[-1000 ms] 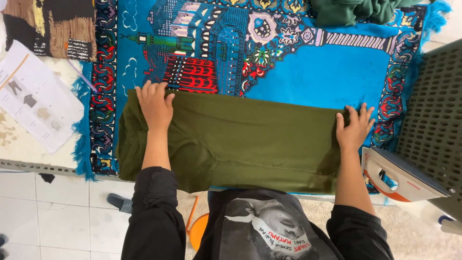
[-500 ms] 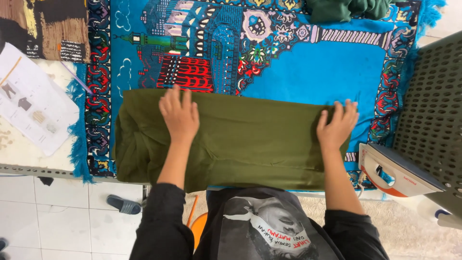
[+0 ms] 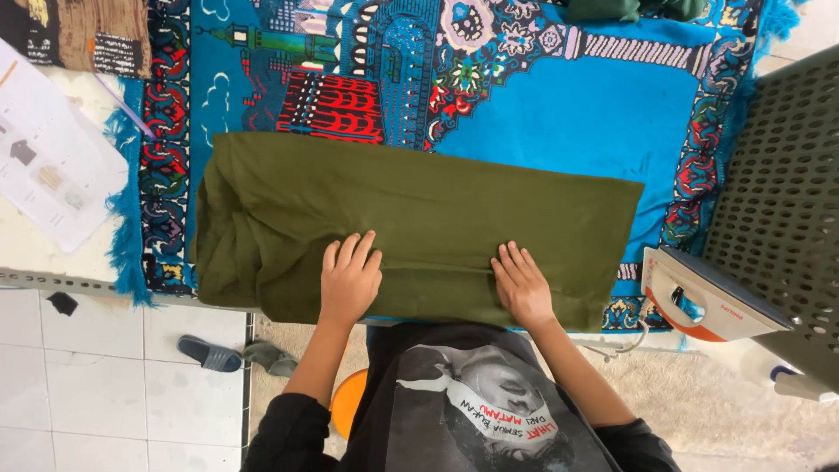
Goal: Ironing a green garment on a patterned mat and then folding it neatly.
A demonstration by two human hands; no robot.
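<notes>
A folded olive-green garment [image 3: 411,227] lies stretched across the middle of the frame on a bright blue patterned rug [image 3: 559,114] that covers the work surface. Both of the person's hands rest flat on the cloth near its lower edge: the left hand [image 3: 350,281] sits left of centre, fingers together and pointing up the frame, palm pressed down; the right hand [image 3: 523,287] sits just right of centre, also flat with fingers spread slightly. Neither hand grasps anything — both are open, palms down against the fabric. A thin crease runs between the two hands. The garment's left end looks bunched and thicker, while its right end lies smooth and reaches toward the rug's ornate border.

At the right of the frame, just beside the garment's lower right corner, a white and orange clothes iron [image 3: 708,301] lies tilted at the rug's edge, next to a dark perforated plastic panel [image 3: 778,201]. At the upper left, a sheet of paper [image 3: 48,162] with small pictures lies on the pale table — a brown patterned cloth [image 3: 79,31] sits above it. Lower left, on the white tiled floor [image 3: 96,385], lies a grey-blue sandal [image 3: 210,354].
</notes>
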